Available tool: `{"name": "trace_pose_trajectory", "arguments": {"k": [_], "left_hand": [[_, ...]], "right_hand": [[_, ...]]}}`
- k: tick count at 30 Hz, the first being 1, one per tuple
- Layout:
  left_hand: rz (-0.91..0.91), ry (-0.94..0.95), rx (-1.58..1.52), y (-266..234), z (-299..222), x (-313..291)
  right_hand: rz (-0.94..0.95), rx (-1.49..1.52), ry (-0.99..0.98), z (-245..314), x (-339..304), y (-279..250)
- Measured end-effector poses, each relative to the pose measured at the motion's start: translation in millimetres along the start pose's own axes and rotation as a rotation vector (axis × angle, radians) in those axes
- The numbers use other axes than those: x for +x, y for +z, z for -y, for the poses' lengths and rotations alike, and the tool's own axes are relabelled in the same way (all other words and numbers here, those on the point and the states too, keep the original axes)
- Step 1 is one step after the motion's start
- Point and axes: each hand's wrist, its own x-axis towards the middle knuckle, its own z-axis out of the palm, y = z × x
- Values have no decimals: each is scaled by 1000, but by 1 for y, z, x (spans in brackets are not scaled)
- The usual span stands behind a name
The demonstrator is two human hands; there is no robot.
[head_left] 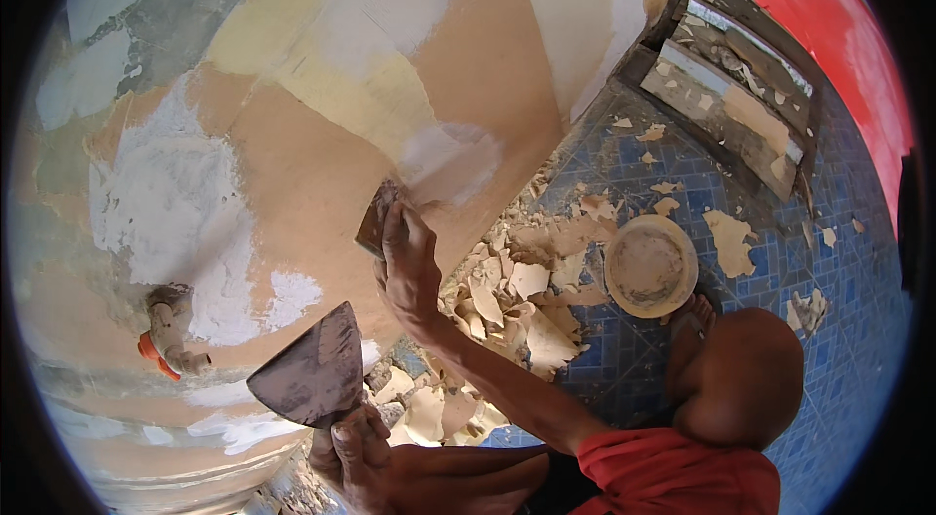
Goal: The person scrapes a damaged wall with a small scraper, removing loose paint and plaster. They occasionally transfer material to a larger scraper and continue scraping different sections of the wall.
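Note:
My left hand (353,461) grips a wide putty knife (314,369) by its lower end. Its broad triangular blade is smeared with grey-brown filler and points up, in front of the wall. Farther up, my right hand (411,266) holds a smaller putty knife (376,217) with a dark, dirty blade, fingers along it, at the wall (292,164). Just beyond that blade is a pale, smooth filler patch (450,162). The wall is a patchwork of tan, yellow, grey and white. Both handles are mostly hidden by my fingers.
Peeled paint flakes (526,291) heap along the wall's foot on a blue tiled floor (624,349). A round tub (650,266) with dried residue stands by my foot (690,315). An orange-handled tap (164,344) juts out at left. A debris-strewn framed panel (731,91) lies far right.

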Motion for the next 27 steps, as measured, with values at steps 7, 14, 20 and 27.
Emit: {"name": "trace_pose_trajectory", "arguments": {"k": [7,14,20,27], "left_hand": [[82,-18,-70,-9,-9,-3],[-63,16,-21,-10,-8,-7],[13,-39,-30,-12,-12,-5],[-4,-21,-66,-5,-2,1]], "right_hand": [[2,649,316,-96,-14,-40],[24,354,563,-160,35,-12],[-47,196,329,-88,11,6],[155,147,-65,-69,-30,-36]]}}
